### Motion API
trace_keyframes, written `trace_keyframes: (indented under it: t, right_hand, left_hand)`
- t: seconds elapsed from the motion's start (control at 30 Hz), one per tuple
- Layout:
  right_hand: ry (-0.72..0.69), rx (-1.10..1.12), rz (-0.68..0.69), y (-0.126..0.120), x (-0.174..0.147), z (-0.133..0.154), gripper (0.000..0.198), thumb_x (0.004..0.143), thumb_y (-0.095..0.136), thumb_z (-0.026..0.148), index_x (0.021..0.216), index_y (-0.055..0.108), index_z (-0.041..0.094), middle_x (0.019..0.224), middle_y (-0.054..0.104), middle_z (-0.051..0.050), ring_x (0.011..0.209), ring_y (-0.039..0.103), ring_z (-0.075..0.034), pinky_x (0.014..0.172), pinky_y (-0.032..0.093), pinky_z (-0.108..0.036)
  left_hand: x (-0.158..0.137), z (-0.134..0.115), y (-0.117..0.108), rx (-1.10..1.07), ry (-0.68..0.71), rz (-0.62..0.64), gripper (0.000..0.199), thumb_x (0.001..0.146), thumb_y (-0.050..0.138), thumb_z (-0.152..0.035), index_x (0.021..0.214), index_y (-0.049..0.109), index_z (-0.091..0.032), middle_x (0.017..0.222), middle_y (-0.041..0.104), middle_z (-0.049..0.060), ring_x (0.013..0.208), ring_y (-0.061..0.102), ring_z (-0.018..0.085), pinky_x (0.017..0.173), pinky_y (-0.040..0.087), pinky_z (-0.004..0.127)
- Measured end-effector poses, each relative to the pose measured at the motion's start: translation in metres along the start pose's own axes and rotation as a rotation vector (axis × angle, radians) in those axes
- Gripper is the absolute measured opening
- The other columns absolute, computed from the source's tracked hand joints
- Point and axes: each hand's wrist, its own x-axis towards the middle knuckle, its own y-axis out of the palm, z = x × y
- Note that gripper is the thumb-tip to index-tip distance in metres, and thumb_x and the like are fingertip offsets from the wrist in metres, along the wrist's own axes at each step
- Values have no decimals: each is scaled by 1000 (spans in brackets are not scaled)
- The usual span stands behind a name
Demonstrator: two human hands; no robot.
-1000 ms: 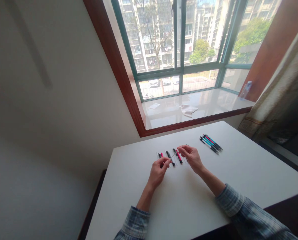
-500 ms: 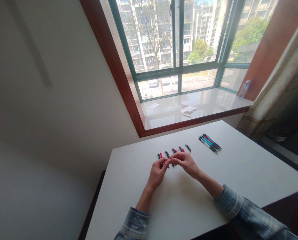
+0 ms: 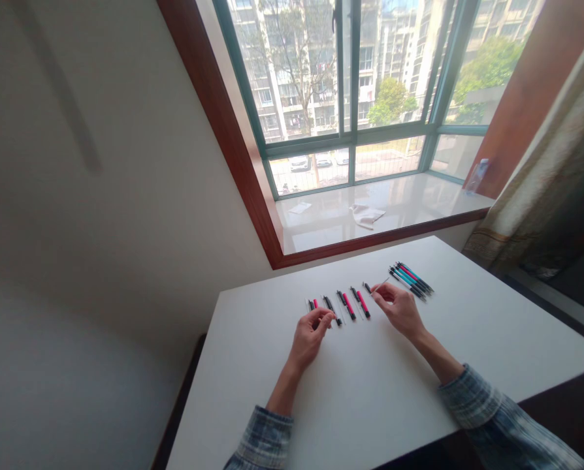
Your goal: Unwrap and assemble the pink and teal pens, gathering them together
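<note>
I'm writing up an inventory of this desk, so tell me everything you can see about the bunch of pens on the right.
The bunch of pens consists of several slim, plastic-looking pens lying flat, closely side by side, on the white table. Barrels show white, teal and pinkish red, with dark upper ends and dark lower sections. They slant from upper left to lower right, tapered tips toward lower right. The right hand is close by but not holding them. Exact count is unclear.

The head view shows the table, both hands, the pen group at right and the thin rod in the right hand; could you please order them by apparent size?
1. Table
2. Left hand and right hand: they look alike, so unranked
3. Pen group
4. Thin rod
</note>
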Motion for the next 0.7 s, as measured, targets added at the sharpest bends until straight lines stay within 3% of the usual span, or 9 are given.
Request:
trace_keyframes:
  t: [0.17, 0.4, 0.7]
  right_hand:
    - [-60, -114, 25, -1, -6, -4, 23, 92, 58, 40, 91, 70, 20, 84, 76, -6, 75, 72, -22, 75, 55, -33]
    - [-56, -361, 93, 5, -7, -19, 28, 88, 57, 33, 110, 69, 21, 74, 74, -2, 65, 69, -21, 70, 50, -32]
    - [-64, -459, 101, 7, -5, -18, 20, 85, 57, 28, 101, 68, 22, 72, 73, 0, 64, 68, -19, 65, 45, -29]
  left_hand:
    - [0, 0, -1, 14, 3, -1, 40, 90, 63, -54, 90, 73, -16, 73, 58, 1, 62, 44, 13, 58, 36, 24]
    - [-1, -2, -1, 16, 12, -11, 38, 90, 63, -52, 89, 73, -16, 74, 61, 2, 62, 47, 13, 59, 37, 24]
    - [-2, -6, 1, 32, 15, -23, 38, 90, 63, -52, 87, 74, -16, 74, 62, 2, 61, 47, 13, 59, 38, 24]
